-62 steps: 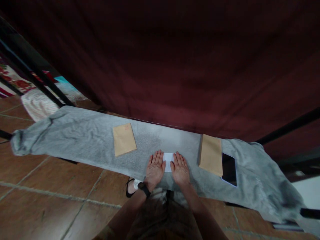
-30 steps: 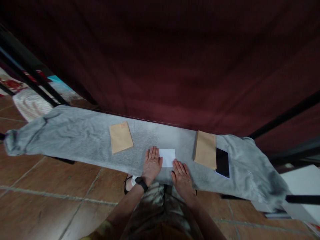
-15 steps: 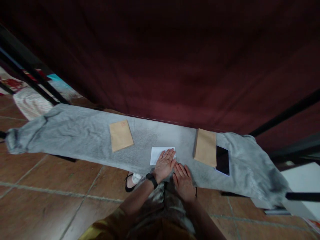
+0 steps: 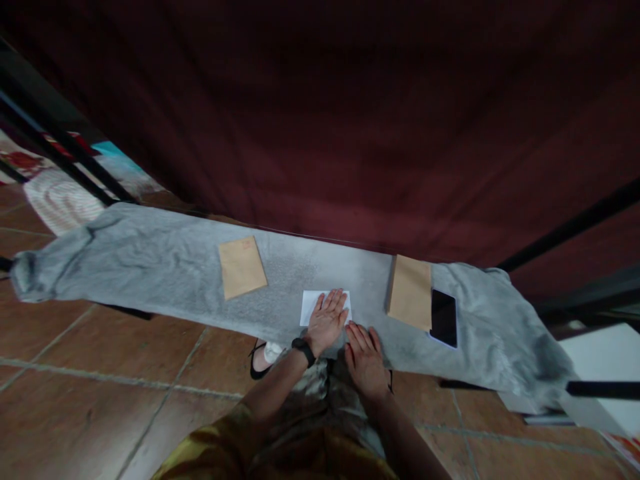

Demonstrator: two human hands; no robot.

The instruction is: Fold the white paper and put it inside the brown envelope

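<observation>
A folded white paper (image 4: 310, 303) lies on the grey cloth (image 4: 150, 267) covering a narrow bench. My left hand (image 4: 327, 320), with a black watch at the wrist, lies flat on the paper with fingers stretched out, covering its right part. My right hand (image 4: 366, 360) rests flat on the cloth at the near edge, just right of and below the paper, fingers spread, holding nothing. A single brown envelope (image 4: 241, 267) lies to the left. A stack of brown envelopes (image 4: 410, 292) lies to the right.
A black phone (image 4: 443, 318) lies beside the envelope stack. A dark red curtain (image 4: 350, 133) hangs behind the bench. Brown floor tiles (image 4: 100, 387) spread below. Black metal bars (image 4: 60, 153) stand at the far left and a white object (image 4: 605, 360) at the right.
My left hand moved from beside the paper onto it. My right hand drew back off the paper toward the near edge. The paper now shows wider than before.
</observation>
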